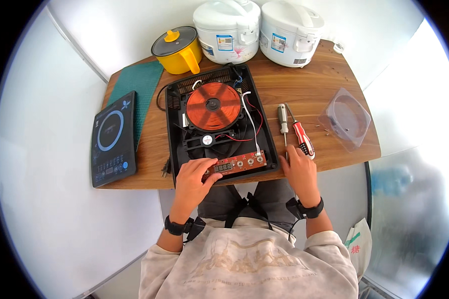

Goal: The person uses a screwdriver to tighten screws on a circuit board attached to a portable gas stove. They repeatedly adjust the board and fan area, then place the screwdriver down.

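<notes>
A black induction cooker base [173, 134] lies opened up in front of me, a round copper coil [199, 107] inside it. Across its near end sits a red control circuit board [229, 166] with a small digit display and round buttons. My left hand [193, 174] grips the left end of this board between thumb and fingers. Right of the base, my right hand [300, 169] rests at the table's near edge, thumb apart from the fingers. Its fingertips are close to the tip of a grey-handled screwdriver [283, 115] and the end of a red-and-white screwdriver [303, 139].
The black glass cooker top [112, 142] lies at left, partly on a green cutting mat [147, 82]. A yellow pot [182, 56] and two white rice cookers [227, 32] stand behind. A clear plastic box [348, 119] holding small parts is at right. White and red wires cross the base.
</notes>
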`<state>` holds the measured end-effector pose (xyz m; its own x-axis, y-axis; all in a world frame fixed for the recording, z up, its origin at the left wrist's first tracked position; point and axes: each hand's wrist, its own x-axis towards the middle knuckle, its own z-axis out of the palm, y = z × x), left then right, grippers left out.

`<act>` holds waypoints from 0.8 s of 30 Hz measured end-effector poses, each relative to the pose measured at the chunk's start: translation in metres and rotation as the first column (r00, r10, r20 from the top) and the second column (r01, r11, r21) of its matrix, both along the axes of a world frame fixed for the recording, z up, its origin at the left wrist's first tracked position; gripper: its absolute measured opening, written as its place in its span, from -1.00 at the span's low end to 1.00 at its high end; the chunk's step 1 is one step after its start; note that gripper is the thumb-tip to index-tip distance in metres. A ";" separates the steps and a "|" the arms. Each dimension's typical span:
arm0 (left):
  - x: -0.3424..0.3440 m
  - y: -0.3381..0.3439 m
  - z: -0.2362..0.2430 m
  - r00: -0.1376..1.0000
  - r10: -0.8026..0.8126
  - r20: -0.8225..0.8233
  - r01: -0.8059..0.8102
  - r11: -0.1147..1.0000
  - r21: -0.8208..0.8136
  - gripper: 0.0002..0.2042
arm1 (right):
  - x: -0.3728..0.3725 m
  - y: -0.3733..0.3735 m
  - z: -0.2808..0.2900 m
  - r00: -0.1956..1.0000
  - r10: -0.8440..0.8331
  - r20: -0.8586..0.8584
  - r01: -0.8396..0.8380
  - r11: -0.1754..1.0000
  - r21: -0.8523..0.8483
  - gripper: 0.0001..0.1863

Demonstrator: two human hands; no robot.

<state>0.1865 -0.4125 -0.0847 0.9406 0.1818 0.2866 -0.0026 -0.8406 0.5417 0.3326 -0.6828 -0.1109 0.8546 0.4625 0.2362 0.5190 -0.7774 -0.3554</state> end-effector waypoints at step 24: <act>0.000 -0.004 0.000 0.999 0.043 -0.030 -0.044 0.998 -0.032 -0.62 | -0.007 -0.014 0.032 0.983 -0.158 -0.090 0.181 0.868 0.462 -0.88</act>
